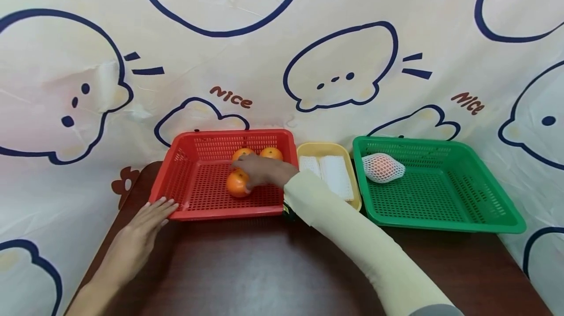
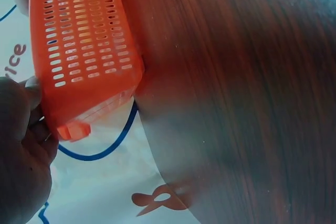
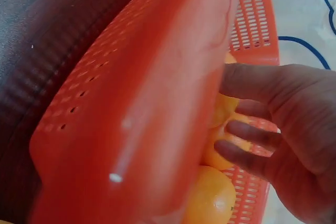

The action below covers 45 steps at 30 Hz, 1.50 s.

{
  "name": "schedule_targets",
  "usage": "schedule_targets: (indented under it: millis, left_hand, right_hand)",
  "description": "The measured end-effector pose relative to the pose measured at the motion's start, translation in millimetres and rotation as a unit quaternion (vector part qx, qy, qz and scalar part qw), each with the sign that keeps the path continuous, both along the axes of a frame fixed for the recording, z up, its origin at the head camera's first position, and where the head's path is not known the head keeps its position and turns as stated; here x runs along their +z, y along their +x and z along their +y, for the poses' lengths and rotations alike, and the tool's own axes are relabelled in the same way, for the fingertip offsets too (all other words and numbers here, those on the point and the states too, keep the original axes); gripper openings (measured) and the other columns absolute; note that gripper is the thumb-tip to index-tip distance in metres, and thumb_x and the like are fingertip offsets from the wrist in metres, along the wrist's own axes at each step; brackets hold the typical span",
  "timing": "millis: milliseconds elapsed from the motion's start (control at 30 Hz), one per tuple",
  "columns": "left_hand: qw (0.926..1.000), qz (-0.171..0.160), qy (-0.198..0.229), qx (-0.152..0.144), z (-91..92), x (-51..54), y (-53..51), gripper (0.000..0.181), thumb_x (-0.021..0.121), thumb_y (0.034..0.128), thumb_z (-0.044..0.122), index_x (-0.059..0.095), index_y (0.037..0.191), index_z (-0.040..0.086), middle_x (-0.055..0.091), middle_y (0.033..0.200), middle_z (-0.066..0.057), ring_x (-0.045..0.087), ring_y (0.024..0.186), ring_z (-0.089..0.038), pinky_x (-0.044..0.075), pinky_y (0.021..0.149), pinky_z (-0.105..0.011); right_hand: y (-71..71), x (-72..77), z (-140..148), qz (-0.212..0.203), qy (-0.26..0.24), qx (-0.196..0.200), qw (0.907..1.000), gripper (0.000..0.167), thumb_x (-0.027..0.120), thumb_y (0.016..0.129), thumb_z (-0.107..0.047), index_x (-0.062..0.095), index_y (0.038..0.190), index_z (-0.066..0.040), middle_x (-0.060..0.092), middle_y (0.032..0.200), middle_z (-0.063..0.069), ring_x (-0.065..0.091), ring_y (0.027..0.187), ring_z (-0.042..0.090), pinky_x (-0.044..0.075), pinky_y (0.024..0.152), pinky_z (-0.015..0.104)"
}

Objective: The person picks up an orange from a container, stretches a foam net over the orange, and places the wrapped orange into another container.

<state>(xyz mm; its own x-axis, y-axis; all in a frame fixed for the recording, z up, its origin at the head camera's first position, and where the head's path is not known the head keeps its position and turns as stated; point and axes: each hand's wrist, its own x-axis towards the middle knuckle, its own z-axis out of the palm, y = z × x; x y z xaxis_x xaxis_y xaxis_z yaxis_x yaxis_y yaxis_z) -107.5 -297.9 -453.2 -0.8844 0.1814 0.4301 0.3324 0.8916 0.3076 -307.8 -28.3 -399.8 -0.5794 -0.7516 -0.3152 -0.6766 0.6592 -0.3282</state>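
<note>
In the head view my right hand (image 1: 264, 170) reaches over the red basket (image 1: 229, 213), above the oranges. One orange (image 1: 238, 183) lies under its fingers, another (image 1: 243, 153) just behind, and a third (image 1: 270, 153) to the right. The right wrist view has the hand (image 3: 294, 129) with fingers spread and slightly bent beside the oranges (image 3: 211, 196); whether they touch is unclear. My left hand (image 1: 138, 235) rests with extended fingers on the red basket's front left corner. In the left wrist view that hand (image 2: 23, 145) lies against the basket's rim (image 2: 44, 98).
Right of the red basket stands a yellow tray (image 1: 323, 148) with white foam netting (image 1: 337, 176). Farther right, a green basket (image 1: 440, 224) holds a fruit in white netting (image 1: 382, 167). A patterned cloth (image 1: 264, 71) hangs behind the dark wooden table (image 1: 246, 267).
</note>
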Motion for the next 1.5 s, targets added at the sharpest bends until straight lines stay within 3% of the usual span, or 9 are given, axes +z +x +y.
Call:
schedule_targets:
  millis: [200, 300, 433, 567, 900, 1100, 1233, 1333, 1500]
  left_hand:
    - [0.9999, -0.009, 0.005, 0.008, 0.4, -0.7, 2.7, 0.063, 0.067, 0.0918, -0.007, 0.056, 0.148, 0.019, 0.064, 0.141, -0.017, 0.054, 0.136, -0.037, 0.005, 0.114, -0.001]
    - [0.9999, -0.011, 0.008, 0.009, 1.4, -0.4, 3.2, 0.064, 0.067, 0.0912, -0.008, 0.056, 0.148, 0.02, 0.063, 0.141, -0.017, 0.054, 0.135, -0.038, 0.005, 0.113, -0.001]
    - [0.9998, -0.012, 0.011, 0.012, 2.7, 0.2, 3.2, 0.064, 0.067, 0.0912, -0.008, 0.056, 0.148, 0.02, 0.064, 0.141, -0.017, 0.054, 0.134, -0.039, 0.005, 0.114, -0.001]
    - [0.9997, -0.011, 0.015, 0.014, 3.6, 0.3, 2.6, 0.062, 0.066, 0.0921, -0.008, 0.057, 0.147, 0.02, 0.064, 0.14, -0.018, 0.055, 0.133, -0.039, 0.005, 0.114, -0.002]
    - [0.9997, -0.008, 0.018, 0.011, 5.1, -0.3, 0.5, 0.064, 0.068, 0.0904, -0.008, 0.057, 0.147, 0.02, 0.065, 0.138, -0.018, 0.055, 0.132, -0.039, 0.006, 0.114, -0.001]
    - [0.9998, -0.008, 0.016, 0.014, 5.6, -0.8, -0.5, 0.063, 0.068, 0.0902, -0.008, 0.058, 0.146, 0.018, 0.065, 0.138, -0.018, 0.056, 0.131, -0.04, 0.006, 0.114, -0.002]
    - [0.9993, -0.022, 0.014, 0.026, 5.7, 0.2, -0.5, 0.061, 0.068, 0.0917, -0.005, 0.058, 0.147, 0.018, 0.064, 0.139, -0.018, 0.055, 0.132, -0.041, 0.022, 0.125, -0.025]
    - [0.9976, -0.047, 0.019, 0.046, 7.3, 3.2, -0.9, 0.051, 0.067, 0.0972, 0.008, 0.058, 0.146, 0.017, 0.063, 0.141, -0.019, 0.053, 0.135, -0.042, 0.031, 0.119, -0.049]
    - [0.9942, -0.07, 0.025, 0.077, 15.6, 11.4, -4.5, 0.046, 0.057, 0.1054, 0.033, 0.059, 0.145, 0.009, 0.061, 0.142, -0.023, 0.05, 0.138, -0.044, 0.031, 0.119, -0.058]
  right_hand:
    - [-0.6, -5.3, -7.1, 0.018, 0.021, 0.028, 0.9992, 0.07, 0.079, 0.09, -0.016, 0.048, 0.153, -0.024, 0.044, 0.157, -0.002, 0.037, 0.143, 0.022, 0.038, 0.12, 0.045]
    - [-1.7, -7.1, -9.2, 0.024, 0.023, 0.028, 0.999, 0.066, 0.08, 0.089, -0.021, 0.052, 0.148, -0.027, 0.044, 0.151, -0.002, 0.038, 0.137, 0.022, 0.044, 0.115, 0.043]
    - [-2.6, -8.5, -11.0, 0.005, 0.005, 0.04, 0.9992, 0.061, 0.082, 0.087, -0.021, 0.057, 0.142, -0.029, 0.046, 0.142, -0.002, 0.045, 0.124, 0.019, 0.05, 0.107, 0.041]
    - [-2.7, -10.8, -12.3, -0.023, -0.01, 0.055, 0.9981, 0.063, 0.081, 0.088, -0.017, 0.055, 0.145, -0.028, 0.05, 0.145, -0.005, 0.049, 0.125, 0.016, 0.046, 0.113, 0.04]
    - [-5.8, -14.8, -9.7, -0.054, -0.034, 0.048, 0.9968, 0.068, 0.08, 0.088, -0.014, 0.052, 0.149, -0.023, 0.053, 0.147, -0.005, 0.048, 0.127, 0.015, 0.042, 0.117, 0.04]
    - [-7.0, -7.5, -4.7, -0.068, -0.059, 0.024, 0.9956, 0.068, 0.082, 0.088, -0.024, 0.052, 0.149, -0.025, 0.052, 0.149, -0.004, 0.048, 0.128, 0.017, 0.044, 0.115, 0.041]
    - [-8.1, 2.8, 0.4, -0.08, -0.099, 0.01, 0.9918, 0.07, 0.084, 0.086, -0.029, 0.052, 0.149, -0.026, 0.052, 0.148, -0.004, 0.046, 0.129, 0.016, 0.045, 0.112, 0.039]
    - [-8.4, 9.6, 7.2, -0.089, -0.144, 0.002, 0.9855, 0.073, 0.086, 0.083, -0.032, 0.054, 0.148, -0.025, 0.054, 0.146, -0.005, 0.047, 0.128, 0.017, 0.048, 0.107, 0.036]
    - [-8.4, 20.2, 24.4, -0.103, -0.206, -0.017, 0.9729, 0.072, 0.09, 0.079, -0.036, 0.059, 0.143, -0.028, 0.058, 0.137, -0.008, 0.052, 0.121, 0.014, 0.052, 0.101, 0.032]
